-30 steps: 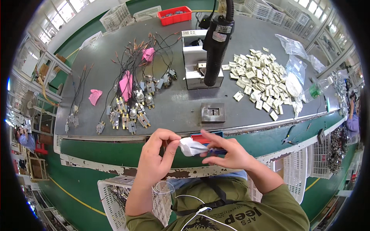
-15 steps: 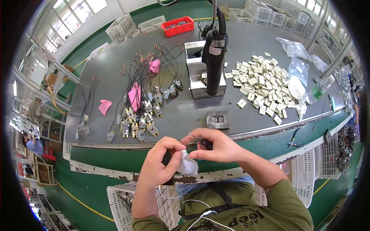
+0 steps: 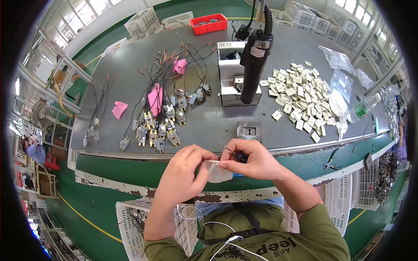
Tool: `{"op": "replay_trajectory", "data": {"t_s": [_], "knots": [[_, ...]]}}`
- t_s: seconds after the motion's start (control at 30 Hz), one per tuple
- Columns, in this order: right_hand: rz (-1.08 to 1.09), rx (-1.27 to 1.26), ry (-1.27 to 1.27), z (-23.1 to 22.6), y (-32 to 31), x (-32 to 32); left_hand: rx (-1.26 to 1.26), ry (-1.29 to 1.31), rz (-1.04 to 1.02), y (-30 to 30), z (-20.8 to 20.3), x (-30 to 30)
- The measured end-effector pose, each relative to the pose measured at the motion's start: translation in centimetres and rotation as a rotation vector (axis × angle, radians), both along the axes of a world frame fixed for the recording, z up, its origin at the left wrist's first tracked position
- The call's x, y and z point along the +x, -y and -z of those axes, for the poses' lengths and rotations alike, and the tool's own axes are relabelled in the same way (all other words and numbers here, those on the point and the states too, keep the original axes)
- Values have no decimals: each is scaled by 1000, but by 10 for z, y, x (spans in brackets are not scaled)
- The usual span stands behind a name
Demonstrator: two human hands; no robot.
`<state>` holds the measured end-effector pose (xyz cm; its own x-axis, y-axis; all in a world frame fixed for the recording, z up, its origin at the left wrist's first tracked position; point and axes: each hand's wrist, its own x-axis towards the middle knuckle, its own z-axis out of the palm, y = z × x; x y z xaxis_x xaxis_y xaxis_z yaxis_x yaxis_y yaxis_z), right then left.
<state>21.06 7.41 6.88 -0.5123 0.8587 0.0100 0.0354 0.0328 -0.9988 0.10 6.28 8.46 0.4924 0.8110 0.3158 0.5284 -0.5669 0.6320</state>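
Just past the table's front edge, both my hands pinch a small white, thin, bag-like piece that hangs between them. My left hand grips its upper left edge with thumb and fingers. At the upper right corner, my right hand closes thumb and forefinger on it. Tucked in the right fingers is also a small dark-handled tool with a thin metal shaft; its tip's shape is unclear. Beyond the right hand sits a metal block fixture with a rectangular slot.
A black electric screwdriver hangs over a metal jig. Wired switch-like parts lie left, with pink scraps. Cream rectangular pieces are heaped right, near a bottle and pliers. A red bin stands behind.
Both hands have risen slightly and the right has shifted a little right. The white piece now stretches between both pinches, where before it hung mostly from the left hand. The view has shifted slightly.
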Motion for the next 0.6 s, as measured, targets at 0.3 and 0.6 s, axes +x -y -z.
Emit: {"op": "replay_trajectory", "data": {"t_s": [0.3,0.6], "knots": [[0,-191,-122,-7,1,5,-405,313,47,2,0,-2],[-47,-352,-227,-4,0,10,-308,518,-31,0,7,2]]}}
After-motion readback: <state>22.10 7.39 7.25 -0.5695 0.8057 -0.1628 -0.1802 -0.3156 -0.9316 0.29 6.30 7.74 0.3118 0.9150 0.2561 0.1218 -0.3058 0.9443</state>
